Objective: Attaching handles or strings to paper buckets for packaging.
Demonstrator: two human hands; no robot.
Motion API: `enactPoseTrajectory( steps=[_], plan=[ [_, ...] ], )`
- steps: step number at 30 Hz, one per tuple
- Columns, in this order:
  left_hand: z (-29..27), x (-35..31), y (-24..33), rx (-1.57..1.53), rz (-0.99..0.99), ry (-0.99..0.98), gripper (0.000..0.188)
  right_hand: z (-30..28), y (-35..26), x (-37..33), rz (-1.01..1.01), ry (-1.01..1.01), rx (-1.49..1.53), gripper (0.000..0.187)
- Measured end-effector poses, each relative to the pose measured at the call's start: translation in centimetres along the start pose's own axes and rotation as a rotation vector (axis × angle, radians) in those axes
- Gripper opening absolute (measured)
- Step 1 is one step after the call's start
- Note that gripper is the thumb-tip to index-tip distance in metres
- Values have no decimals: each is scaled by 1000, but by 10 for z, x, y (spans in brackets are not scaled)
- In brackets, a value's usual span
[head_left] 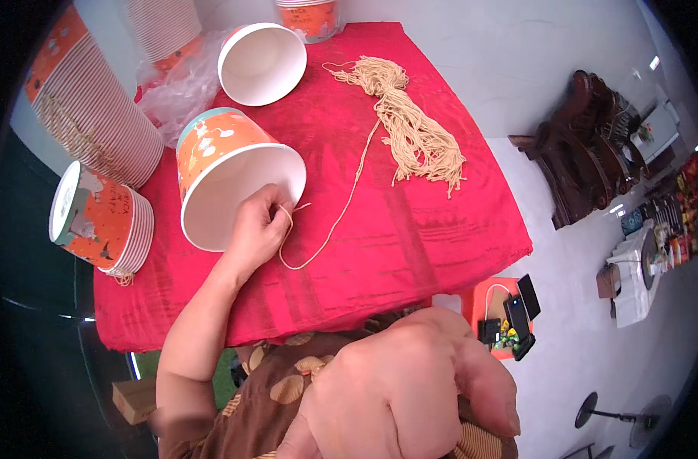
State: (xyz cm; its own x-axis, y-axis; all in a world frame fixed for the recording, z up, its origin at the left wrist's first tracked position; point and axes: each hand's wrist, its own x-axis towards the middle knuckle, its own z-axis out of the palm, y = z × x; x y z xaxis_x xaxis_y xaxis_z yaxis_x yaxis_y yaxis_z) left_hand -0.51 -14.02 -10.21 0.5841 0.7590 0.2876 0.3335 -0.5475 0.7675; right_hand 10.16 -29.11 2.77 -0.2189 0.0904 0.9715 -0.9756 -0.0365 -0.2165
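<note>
An orange paper bucket [215, 145] with a white inside lies tilted on its side, its mouth toward me. At its lower right rim is my left hand [259, 229], fingers reaching into the mouth and pinched closed on a beige string [335, 223]. A short end of the string sticks out beside the thumb. From there it loops over the cloth up to a bundle of beige strings [418, 134]. Large and close before me, my right hand [402, 382] is curled with bent knuckles over my lap; what its fingers hold, if anything, is hidden.
Red cloth [410, 252] covers the table. Nested bucket stacks [96, 115] and a shorter stack [108, 218] stand left. Behind are another bucket [262, 65] and a plastic bag [184, 84]. An orange container [483, 306] with small items sits beyond the near right edge.
</note>
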Motion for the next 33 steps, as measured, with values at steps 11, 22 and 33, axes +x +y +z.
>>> enactPoseTrajectory(
  steps=[11, 22, 33],
  plan=[
    [-3, -3, 7, 30, -57, -41, 18, 1, 4, -1, -12, 65, 42, 57],
    [-4, -3, 9, 50, -45, -13, 14, -2, 8, -1, -40, 4, 0, 55],
    [-5, -3, 5, 43, -28, 5, 14, -9, 7, -2, -39, -30, 0, 54]
  ],
)
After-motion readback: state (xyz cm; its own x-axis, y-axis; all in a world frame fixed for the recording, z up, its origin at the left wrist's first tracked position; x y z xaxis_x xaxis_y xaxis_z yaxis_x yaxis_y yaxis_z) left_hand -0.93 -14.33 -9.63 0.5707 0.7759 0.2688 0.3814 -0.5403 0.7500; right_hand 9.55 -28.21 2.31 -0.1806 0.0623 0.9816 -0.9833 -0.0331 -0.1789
